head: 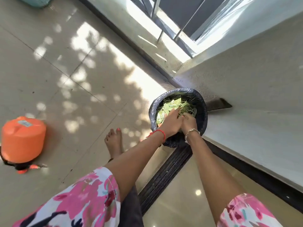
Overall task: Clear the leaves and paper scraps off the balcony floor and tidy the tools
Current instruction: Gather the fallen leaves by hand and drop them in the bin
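Note:
A round bin lined with a black bag [200, 104] stands in the corner by the wall, holding green leaves [171, 104]. Both my hands reach into it side by side. My left hand [171, 123] lies over the leaves with fingers pointing into the pile. My right hand [189, 122] has its fingers curled around a clump of dark leaves. A red thread is on my left wrist and a bracelet on my right.
An orange plastic container [23, 138] sits on the tiled floor [65, 71] at the left, with an orange-handled tool [31, 167] beside it. A dark sliding-door track [165, 174] runs under my arms. A dark dustpan-like piece [218, 104] sticks out behind the bin. My bare foot [114, 141] stands near the bin.

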The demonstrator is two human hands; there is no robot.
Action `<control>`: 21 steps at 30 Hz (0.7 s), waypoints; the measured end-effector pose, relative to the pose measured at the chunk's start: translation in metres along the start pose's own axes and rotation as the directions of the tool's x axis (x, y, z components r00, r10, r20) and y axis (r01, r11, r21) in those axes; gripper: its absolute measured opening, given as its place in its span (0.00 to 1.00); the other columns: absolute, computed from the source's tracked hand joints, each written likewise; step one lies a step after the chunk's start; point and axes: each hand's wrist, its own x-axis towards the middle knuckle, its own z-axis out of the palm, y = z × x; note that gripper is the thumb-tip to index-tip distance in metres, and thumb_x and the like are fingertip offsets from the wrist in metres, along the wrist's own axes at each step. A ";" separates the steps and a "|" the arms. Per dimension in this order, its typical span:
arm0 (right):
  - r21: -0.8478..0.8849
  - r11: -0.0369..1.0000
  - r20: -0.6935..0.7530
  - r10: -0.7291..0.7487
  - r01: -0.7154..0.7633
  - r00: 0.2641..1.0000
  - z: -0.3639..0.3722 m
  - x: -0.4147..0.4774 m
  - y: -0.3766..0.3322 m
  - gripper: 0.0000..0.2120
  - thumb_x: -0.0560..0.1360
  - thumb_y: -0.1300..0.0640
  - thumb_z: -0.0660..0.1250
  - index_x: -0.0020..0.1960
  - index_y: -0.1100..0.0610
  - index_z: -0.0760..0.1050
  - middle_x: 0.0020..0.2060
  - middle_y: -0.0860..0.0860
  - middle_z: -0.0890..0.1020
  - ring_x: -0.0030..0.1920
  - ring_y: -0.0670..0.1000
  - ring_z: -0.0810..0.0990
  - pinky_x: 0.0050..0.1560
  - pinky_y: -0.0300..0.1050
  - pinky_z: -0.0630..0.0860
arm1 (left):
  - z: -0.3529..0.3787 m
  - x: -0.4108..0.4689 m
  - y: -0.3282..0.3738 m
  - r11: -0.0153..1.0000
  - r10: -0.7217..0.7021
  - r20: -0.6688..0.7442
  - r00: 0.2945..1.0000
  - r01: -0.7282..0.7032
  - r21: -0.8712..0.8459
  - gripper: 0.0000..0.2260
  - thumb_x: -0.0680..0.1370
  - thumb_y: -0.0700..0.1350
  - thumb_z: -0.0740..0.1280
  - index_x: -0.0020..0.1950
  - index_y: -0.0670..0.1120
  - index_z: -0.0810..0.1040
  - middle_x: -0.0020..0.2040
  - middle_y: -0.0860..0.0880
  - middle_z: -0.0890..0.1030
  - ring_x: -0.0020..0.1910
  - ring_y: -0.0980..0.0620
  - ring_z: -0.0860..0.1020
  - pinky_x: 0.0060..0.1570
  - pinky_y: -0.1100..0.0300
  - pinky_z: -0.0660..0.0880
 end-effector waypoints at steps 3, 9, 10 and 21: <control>-0.032 0.999 -0.007 -0.013 0.013 1.000 -0.003 -0.008 -0.003 0.18 0.79 0.63 0.56 0.69 0.62 0.68 0.67 0.57 0.71 0.64 0.57 0.71 0.61 0.45 0.68 | -0.006 -0.002 0.007 0.967 0.109 -0.011 0.994 -0.103 0.235 0.21 0.82 0.39 0.52 0.75 0.38 0.57 0.75 0.40 0.60 0.74 0.46 0.58 0.71 0.57 0.52; -0.187 0.979 -0.031 -0.093 0.085 0.995 -0.019 -0.033 -0.010 0.19 0.80 0.61 0.56 0.70 0.61 0.66 0.68 0.57 0.70 0.67 0.57 0.69 0.62 0.42 0.65 | -0.016 -0.011 0.008 0.720 0.215 0.080 0.973 -0.213 0.660 0.25 0.77 0.36 0.59 0.74 0.39 0.58 0.74 0.41 0.60 0.74 0.41 0.57 0.71 0.49 0.59; -0.223 0.968 -0.026 -0.121 0.113 0.992 -0.024 -0.042 -0.012 0.19 0.79 0.61 0.57 0.70 0.62 0.66 0.68 0.57 0.70 0.67 0.57 0.68 0.63 0.42 0.64 | -0.019 -0.017 0.010 0.661 0.235 0.095 0.967 -0.231 0.714 0.26 0.77 0.36 0.60 0.74 0.40 0.58 0.74 0.41 0.60 0.74 0.41 0.57 0.71 0.48 0.59; -0.480 0.790 0.236 -0.302 0.381 0.924 -0.048 -0.205 -0.100 0.17 0.78 0.58 0.59 0.64 0.64 0.70 0.63 0.59 0.74 0.63 0.57 0.72 0.61 0.44 0.67 | -0.115 -0.190 0.090 0.306 0.339 0.087 0.937 -0.197 0.931 0.28 0.78 0.43 0.60 0.76 0.42 0.52 0.77 0.44 0.53 0.76 0.45 0.49 0.73 0.51 0.51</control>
